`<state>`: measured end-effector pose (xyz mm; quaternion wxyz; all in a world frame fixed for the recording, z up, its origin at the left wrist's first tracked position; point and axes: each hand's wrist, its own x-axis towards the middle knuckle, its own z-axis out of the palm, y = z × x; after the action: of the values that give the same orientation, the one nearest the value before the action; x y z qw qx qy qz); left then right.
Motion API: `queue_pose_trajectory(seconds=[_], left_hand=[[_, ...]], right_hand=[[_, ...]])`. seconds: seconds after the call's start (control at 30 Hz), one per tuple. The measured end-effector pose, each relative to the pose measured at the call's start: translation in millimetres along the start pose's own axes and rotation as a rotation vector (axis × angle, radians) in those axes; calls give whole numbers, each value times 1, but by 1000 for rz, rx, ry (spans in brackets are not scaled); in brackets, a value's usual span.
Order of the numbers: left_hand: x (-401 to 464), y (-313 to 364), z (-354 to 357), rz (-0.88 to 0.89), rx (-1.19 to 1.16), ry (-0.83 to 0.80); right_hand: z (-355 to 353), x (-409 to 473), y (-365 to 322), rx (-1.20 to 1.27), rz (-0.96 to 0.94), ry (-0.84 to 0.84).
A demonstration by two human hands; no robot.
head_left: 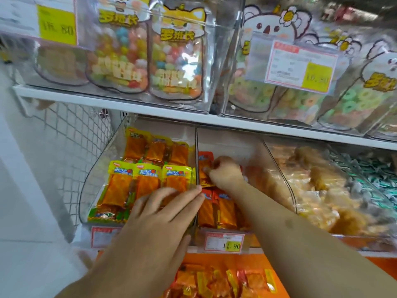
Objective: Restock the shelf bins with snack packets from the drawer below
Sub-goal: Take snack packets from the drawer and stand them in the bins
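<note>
Meanwhile, Both Hands Worked the Snack Bins

At far left, a white wire-mesh panel [64,134] stood beside the clear bin [101,160] holding yellow-topped snack packets [137,181], which lay in neat rows. The person's left hand [165,209] reached across that bin's front, fingers straight and spread, their tips touching the clear divider [196,160] between it and the next bin; it gripped nothing. Just right of the divider, red-topped snack packets [217,209] lay at the front of the middle bin [279,168]. Deeper in that bin, the right hand [226,174] was curled, pinching one red-topped packet [205,166] near the divider. A price tag [223,241] hung on the middle bin's front edge. Farther right, a bin of pale golden wrapped snacks [318,190] sat next to green-and-silver packets [378,179]. Above, candy pouches [150,61] filled the upper shelf's clear bins. Below the hands, the orange drawer [287,284] held loose red and yellow packets [219,280].
</note>
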<state>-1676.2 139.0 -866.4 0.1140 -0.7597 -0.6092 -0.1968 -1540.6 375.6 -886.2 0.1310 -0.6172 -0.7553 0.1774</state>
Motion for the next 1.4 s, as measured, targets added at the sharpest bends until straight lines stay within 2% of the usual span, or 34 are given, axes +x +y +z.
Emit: queue_pose_trajectory(seconds=[0.1, 0.3, 0.47, 0.6, 0.73, 0.8, 0.97, 1.1, 1.23, 1.4], left_hand=[[-4, 1, -6, -9, -24, -81], [-4, 2, -7, -13, -44, -82], [-4, 4, -7, -31, -61, -107], [-5, 3, -8, -39, -81, -120], [-5, 5, -15, -70, -153, -177], [-6, 9, -19, -99, -218, -170], [-27, 31, -37, -80, -375, -132], [-59, 49, -30, -161, -529, -234], [-88, 47, 8, -230, -508, -433], [-133, 27, 76, -449, -481, -564]], right_hand=[[-7, -3, 6, 4, 16, -127], [-10, -12, 18, 43, -95, -235], [-7, -13, 14, -32, -148, -209], [-7, -15, 17, 5, -121, -189], [-22, -31, 24, 105, -75, -159], [-36, -52, 25, 138, -94, -92], [-77, -145, 24, 382, -237, 57], [-80, -231, 23, 568, -370, -73], [-23, -275, 51, 295, -362, -261], [65, -277, 105, 37, -158, -470]])
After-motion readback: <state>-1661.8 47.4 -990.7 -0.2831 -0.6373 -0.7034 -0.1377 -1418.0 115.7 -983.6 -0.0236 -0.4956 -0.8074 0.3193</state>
